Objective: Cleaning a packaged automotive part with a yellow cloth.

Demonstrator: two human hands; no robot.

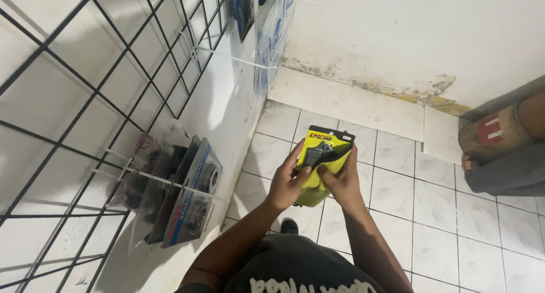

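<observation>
Head view, looking down. You are holding a yellow packaged item [323, 162] in front of your body, above the white tiled floor [448, 213]. Your left hand [288, 182] is wrapping the package's left edge, thumb lying across the front near the dark part behind the clear window. Your right hand [340, 182] is closing on the right edge and lower half, fingers curled behind. Both hands are clamped on the package, so it is sitting between your palms, with its upper part and black header strip standing free above your fingertips and tilting slightly away from you.

Risks, as a judgement: you are gripping mostly the lower half, so the package could pivot or slip toward the tiles if either hand loosens. Your left elbow is passing near the white hooks [170, 176] of the black wire grid rack [85, 100], where other blister packs [190, 196] are hanging; a sideways swing could catch a hook or knock those packs off.
</observation>
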